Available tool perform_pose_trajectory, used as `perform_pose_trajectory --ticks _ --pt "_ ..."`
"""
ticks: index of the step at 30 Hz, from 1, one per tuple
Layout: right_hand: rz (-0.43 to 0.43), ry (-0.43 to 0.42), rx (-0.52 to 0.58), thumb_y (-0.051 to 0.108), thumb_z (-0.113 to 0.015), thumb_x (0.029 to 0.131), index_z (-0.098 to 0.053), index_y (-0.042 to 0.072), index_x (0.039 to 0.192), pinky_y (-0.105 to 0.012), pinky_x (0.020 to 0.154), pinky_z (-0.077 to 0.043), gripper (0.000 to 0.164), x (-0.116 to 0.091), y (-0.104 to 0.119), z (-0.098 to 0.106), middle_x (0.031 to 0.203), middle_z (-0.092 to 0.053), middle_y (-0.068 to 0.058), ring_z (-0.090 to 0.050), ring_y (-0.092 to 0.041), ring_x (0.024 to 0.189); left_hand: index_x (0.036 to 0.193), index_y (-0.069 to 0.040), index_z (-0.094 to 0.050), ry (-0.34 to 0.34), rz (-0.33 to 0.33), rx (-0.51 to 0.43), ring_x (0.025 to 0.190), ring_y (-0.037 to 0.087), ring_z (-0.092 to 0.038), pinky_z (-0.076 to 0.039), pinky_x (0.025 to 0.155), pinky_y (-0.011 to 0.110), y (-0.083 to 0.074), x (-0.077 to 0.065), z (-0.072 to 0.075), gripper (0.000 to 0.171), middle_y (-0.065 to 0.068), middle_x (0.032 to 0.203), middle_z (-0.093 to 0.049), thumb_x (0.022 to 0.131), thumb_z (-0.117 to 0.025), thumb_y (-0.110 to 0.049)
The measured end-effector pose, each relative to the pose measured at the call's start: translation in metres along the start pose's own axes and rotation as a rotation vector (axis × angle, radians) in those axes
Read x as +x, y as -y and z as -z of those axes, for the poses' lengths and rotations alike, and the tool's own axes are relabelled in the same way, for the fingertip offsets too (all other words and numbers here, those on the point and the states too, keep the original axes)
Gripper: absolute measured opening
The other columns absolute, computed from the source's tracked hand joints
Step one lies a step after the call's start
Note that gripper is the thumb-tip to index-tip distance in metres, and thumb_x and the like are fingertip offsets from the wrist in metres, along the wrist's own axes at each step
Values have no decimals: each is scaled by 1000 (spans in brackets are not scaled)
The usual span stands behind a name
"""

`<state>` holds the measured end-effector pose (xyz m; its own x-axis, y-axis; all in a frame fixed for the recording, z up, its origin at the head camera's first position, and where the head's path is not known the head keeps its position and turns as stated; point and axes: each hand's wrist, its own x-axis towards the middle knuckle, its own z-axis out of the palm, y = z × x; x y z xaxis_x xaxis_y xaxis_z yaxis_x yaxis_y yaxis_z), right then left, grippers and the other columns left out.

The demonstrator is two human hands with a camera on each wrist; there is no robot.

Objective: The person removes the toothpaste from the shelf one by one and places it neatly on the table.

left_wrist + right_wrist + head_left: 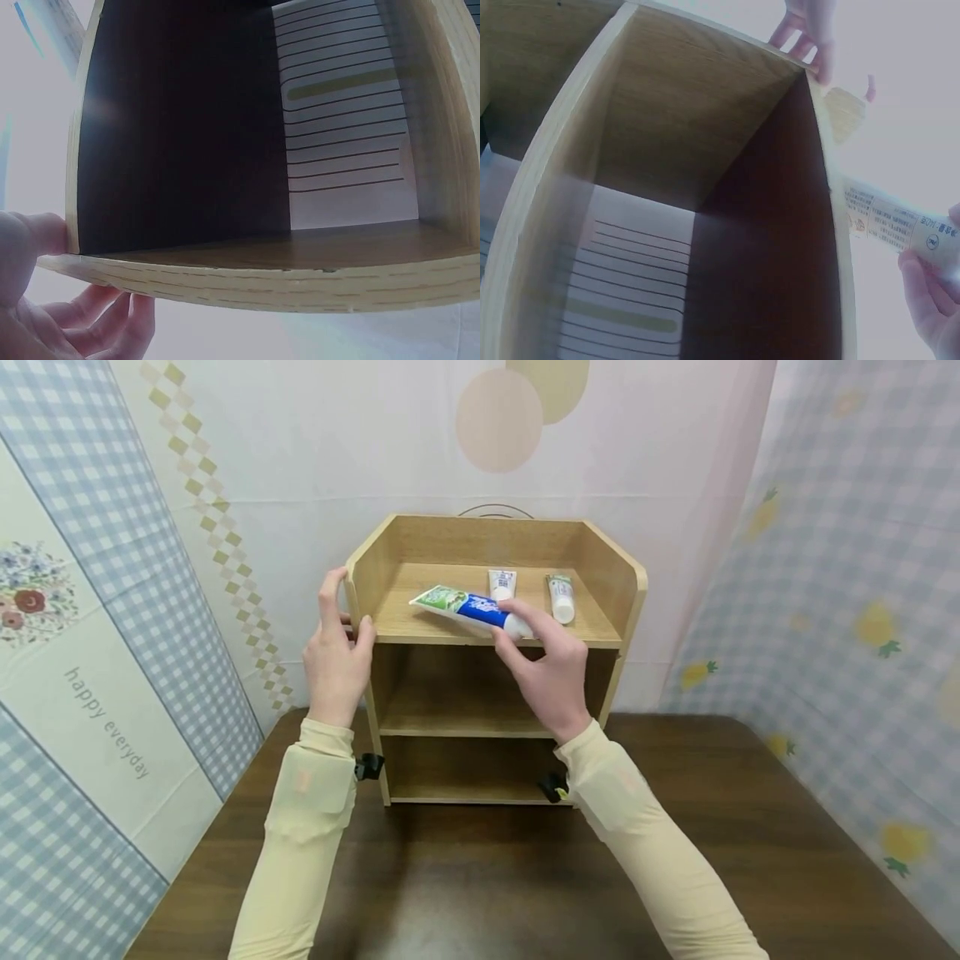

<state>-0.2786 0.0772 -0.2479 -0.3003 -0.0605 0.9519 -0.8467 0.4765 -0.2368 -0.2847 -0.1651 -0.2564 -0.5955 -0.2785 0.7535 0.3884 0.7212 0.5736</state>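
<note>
My right hand (551, 672) pinches a blue and green toothpaste tube (480, 608) near its white cap, between thumb and fingers. The tube lies slantwise over the front of the top board of a small wooden shelf (617, 560), its flat end pointing left. Its printed back (889, 223) shows in the right wrist view. At the shelf's left side panel, my left hand (333, 664) grips the edge, thumb on the front and fingers outside. Behind the held tube a small white tube (502, 583) rests on the top board; another white and green tube (560, 597) lies to its right.
Two lower compartments open to the front, divided by a middle board (465, 727). The shelf stands on a dark brown wooden table (480, 877). A pale patterned cloth (337, 460) hangs behind, with checked cloth (825, 635) on the right.
</note>
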Motion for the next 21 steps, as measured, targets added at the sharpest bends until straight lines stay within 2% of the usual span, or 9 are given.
perform_pose_trajectory --ticks 3,10,15,21 --pt "18 12 -3 14 -70 87 -69 4 112 -33 86 -55 27 -1 2 9 109 -73 -11 -70 -21 99 143 -38 -29 1 6 -3 70 34 -63 -43 62 43 -1 0 0 56 17 84 -65 95 -51 -21" --pt "2 -10 25 11 -72 84 -71 6 110 -20 90 -50 27 -7 4 25 108 -73 -9 -70 -21 97 143 -39 -29 -3 13 1 69 34 -62 -42 62 42 1 1 1 56 17 82 -65 94 -51 -21" --pt "21 -18 19 9 -72 84 -70 5 111 -18 92 -48 28 -14 5 36 109 -73 -10 -69 -21 99 143 -39 -29 -16 11 6 68 34 -61 -40 61 41 3 2 2 56 17 82 -65 94 -51 -21" --pt "31 -33 67 3 -71 82 -70 3 111 -16 92 -49 29 -23 6 48 111 -72 -12 -67 -19 104 142 -38 -30 -15 18 7 69 34 -62 -41 61 41 4 1 4 55 18 82 -65 94 -51 -21"
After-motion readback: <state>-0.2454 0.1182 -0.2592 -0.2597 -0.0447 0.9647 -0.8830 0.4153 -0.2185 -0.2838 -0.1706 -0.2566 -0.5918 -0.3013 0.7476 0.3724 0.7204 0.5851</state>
